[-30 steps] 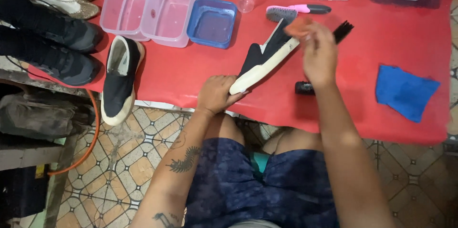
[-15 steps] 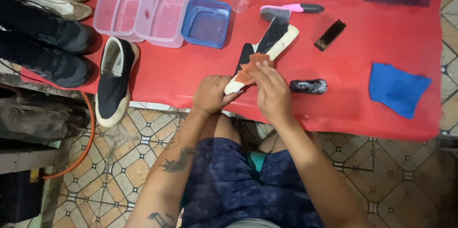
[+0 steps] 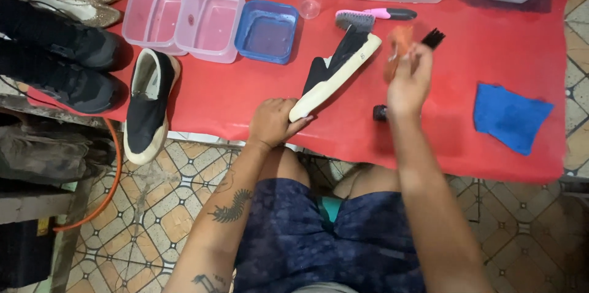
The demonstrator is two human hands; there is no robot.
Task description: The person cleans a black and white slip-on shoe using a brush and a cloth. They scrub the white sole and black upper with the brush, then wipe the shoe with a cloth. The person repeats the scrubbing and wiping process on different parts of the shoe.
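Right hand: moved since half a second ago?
Yes. The right hand, gripping an orange cloth, has lifted off the shoe and swung toward the blue cloth side, now beside the small black brush.

Left hand [image 3: 273,122] is curled in a grip at the near edge, knuckles up, its tattooed forearm extended forward. Right hand [image 3: 410,82] is raised higher and farther out — fingers [image 3: 419,53] closed, forearm stretched diagonally from the lap.
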